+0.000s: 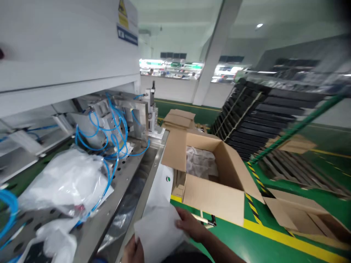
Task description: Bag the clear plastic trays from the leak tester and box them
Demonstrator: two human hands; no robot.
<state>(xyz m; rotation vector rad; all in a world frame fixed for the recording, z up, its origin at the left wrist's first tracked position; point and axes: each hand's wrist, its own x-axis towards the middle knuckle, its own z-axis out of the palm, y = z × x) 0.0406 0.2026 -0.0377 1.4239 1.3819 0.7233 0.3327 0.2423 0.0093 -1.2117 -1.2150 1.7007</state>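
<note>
You held a white sheet (156,233) in left hand (133,251) and right hand (189,223), fingers narrow on its edges (kept flat, correctly), open cardboard carton (211,199) at one o'clock

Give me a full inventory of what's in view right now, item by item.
cardboard carton: 1, brown, open, beside the machine
packets: several, white, inside the carton
flat cardboard pieces: small stack, brown, behind the carton
second carton: 1, brown, open, lower right
plastic bags: 2, white, on the steel machine bed
tubing: several lines, blue, on the machine
trays: many, black, stacked at right
rail: 1, green, at right
pen: 1, tan and black, beside the right hand
sheet: 1, white, between both hands
left hand: 1, bottom edge, on the sheet
right hand: 1, on the sheet's right edge
</note>
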